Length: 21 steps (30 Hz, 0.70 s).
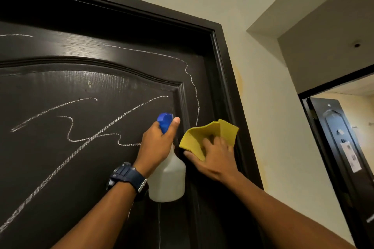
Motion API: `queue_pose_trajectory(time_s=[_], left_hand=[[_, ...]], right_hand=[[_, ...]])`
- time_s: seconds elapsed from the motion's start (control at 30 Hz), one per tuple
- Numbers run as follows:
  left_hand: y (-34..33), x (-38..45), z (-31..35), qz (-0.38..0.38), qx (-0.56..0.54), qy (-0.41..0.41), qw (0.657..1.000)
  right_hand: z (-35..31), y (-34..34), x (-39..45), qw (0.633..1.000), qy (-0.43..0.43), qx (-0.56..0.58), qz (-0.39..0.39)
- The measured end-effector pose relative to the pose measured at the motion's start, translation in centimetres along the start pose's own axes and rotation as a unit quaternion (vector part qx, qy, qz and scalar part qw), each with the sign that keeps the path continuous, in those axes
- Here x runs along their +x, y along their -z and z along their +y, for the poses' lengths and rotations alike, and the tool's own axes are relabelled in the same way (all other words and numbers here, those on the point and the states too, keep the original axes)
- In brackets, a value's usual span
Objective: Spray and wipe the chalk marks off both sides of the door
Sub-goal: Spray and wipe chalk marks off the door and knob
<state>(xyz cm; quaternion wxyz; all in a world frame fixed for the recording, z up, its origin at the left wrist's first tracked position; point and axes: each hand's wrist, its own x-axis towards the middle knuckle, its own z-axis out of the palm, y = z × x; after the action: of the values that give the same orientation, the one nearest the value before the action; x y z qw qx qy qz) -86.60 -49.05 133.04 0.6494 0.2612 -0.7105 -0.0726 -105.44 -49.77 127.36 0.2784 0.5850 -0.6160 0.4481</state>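
Door (60, 168): dark, panelled, shut in its dark frame (226, 79); fills the left and centre of the head view, one side showing.
Chalk marks (97, 133): white scribbles across the raised panel; one long stroke rising from lower left toward upper right, a thinner line looping down the right stile, just left of the cloth. None visibly wiped yet.
Key relation: marks lie up and to the left of both hands; bottle nozzle aimed at the panel's upper right corner, close to the top end of the long stroke. Left hand nearer the bulk of the scribble, right hand nearer the stile line.
Spray bottle (168, 180): white, long axis upright, blue head (165, 121) on top. Liquid level impossible to tell through the plastic.
Left hand (155, 143): wrapped round the bottle neck, fingertip lying over the blue head; dark watch (127, 176) on the wrist.
Right hand (214, 157): fingers curled onto the yellow cloth (208, 135), holding it against the door's right edge by the frame.
Likely stage: spraying, wiping not begun.
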Motion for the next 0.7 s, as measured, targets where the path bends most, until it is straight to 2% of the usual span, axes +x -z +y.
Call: queue_pose_trajectory(time_s=[0.13,0.27,0.33,0.43,0.53,0.7], left_hand=[[-1.0,1.3,-0.3,0.014,0.000,0.012,1.000],[-1.5,2.1,0.1,0.022,0.013,0.013,1.000],[-1.6,2.3,0.6,0.026,0.033,0.007,0.999],[-1.6,2.7,1.3,0.031,0.079,-0.021,0.996],[-1.5,3.3,1.7,0.033,0.082,-0.026,0.996],[-1.1,4.4,2.8,0.037,0.081,-0.031,0.996]], right_hand=[[1.6,-2.4,1.8,0.977,0.004,0.206,0.049],[1.9,-3.7,2.8,0.941,0.017,0.314,0.125],[2.0,-4.2,3.1,0.945,0.014,0.291,0.149],[2.2,-6.7,2.3,0.972,0.019,0.194,0.135],[2.1,-9.2,1.5,0.980,0.041,0.123,0.152],[1.9,-9.0,2.7,0.984,0.066,0.084,0.144]])
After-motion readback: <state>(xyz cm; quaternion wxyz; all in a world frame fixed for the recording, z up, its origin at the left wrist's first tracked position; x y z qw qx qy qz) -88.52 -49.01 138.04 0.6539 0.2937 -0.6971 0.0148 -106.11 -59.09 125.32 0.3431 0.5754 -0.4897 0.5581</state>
